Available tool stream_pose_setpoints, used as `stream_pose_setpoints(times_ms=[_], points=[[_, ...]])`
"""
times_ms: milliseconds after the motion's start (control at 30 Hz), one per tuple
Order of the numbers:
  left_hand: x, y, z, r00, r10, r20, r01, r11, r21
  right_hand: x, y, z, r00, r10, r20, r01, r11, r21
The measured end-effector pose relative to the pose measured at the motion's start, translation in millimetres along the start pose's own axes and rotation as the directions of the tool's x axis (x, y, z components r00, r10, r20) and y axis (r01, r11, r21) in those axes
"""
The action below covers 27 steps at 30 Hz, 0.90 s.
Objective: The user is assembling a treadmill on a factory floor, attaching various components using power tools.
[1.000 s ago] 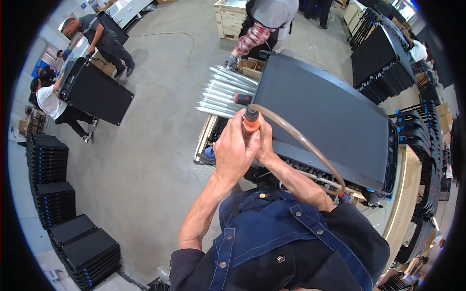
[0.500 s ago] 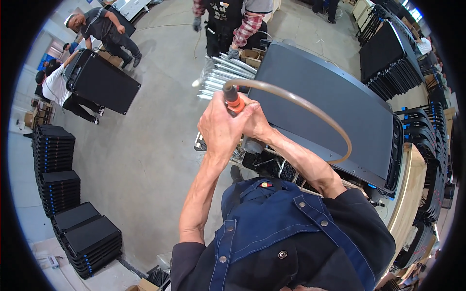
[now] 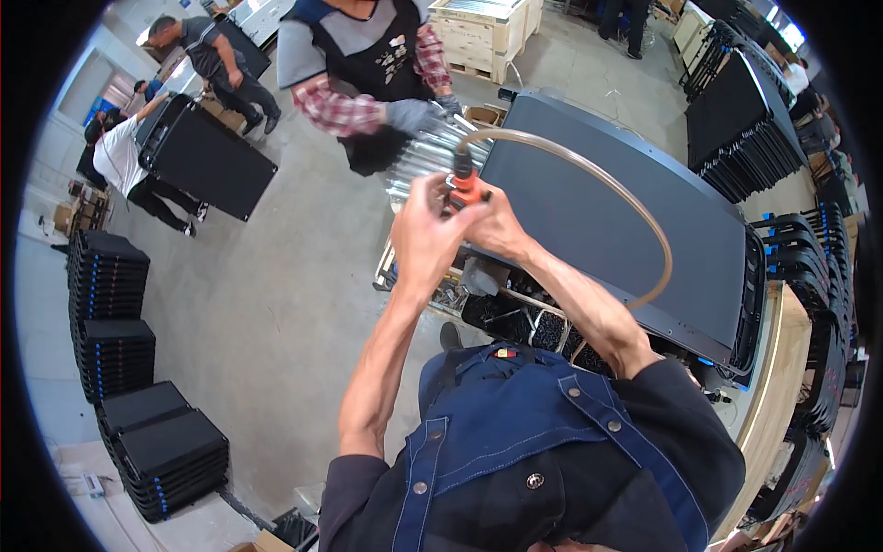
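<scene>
In front of me I hold an orange-and-black air screwdriver [image 3: 465, 182], with a clear brownish hose [image 3: 602, 175] arching from its top over to the right. My right hand [image 3: 497, 224] is wrapped round the tool's body. On its other side my left hand [image 3: 425, 230] grips it too, its fingers slightly blurred; the lower end of the tool is hidden behind my hands. Just beyond lies a bundle of silvery metal tubes [image 3: 418, 156], where a co-worker's grey-gloved hands [image 3: 414, 116] reach in. A large dark flat panel [image 3: 616, 212] lies to the right of my hands.
Under my right forearm are bins of small black parts [image 3: 543, 328]. Stacked black panels [image 3: 166, 451] line the left side; frames [image 3: 800, 248] stand at the right beside a wooden board [image 3: 773, 368]. Two people at far left handle a black panel [image 3: 207, 161]. A wooden crate [image 3: 483, 37] stands behind.
My hands and the air screwdriver have shifted slightly right, and my left fingers have moved on it. The co-worker has leaned in over the tubes, one gloved hand now blurred.
</scene>
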<state>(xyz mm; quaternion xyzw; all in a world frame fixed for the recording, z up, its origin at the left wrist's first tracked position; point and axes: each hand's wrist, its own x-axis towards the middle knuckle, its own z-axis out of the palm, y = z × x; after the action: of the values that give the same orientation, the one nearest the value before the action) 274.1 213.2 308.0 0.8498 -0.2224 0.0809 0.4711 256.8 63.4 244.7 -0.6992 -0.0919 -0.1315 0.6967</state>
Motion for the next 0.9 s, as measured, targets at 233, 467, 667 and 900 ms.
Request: stream_pose_setpoints(times_ms=[233,467,667,900], points=[[-99,-87,45,0.477,-0.362,0.801,0.838,0.464,-0.289,-108,-66,-74,0.787,0.026,-0.617,-0.081,0.995,-0.061],[-227,-139,242,-0.323,-0.308,0.895,0.939,0.017,0.345,-375,-54,-77,-0.219,0.044,-0.975,-0.349,0.929,0.121],[-286,-124,367,-0.41,-0.325,0.852,0.9,0.009,0.436,-532,-96,-90,-0.654,-0.186,-0.734,-0.215,0.975,-0.055],[-314,-132,436,-0.282,-0.607,0.743,0.947,-0.053,0.317,-686,-85,-272,-0.45,-0.144,-0.881,-0.464,0.881,0.093]])
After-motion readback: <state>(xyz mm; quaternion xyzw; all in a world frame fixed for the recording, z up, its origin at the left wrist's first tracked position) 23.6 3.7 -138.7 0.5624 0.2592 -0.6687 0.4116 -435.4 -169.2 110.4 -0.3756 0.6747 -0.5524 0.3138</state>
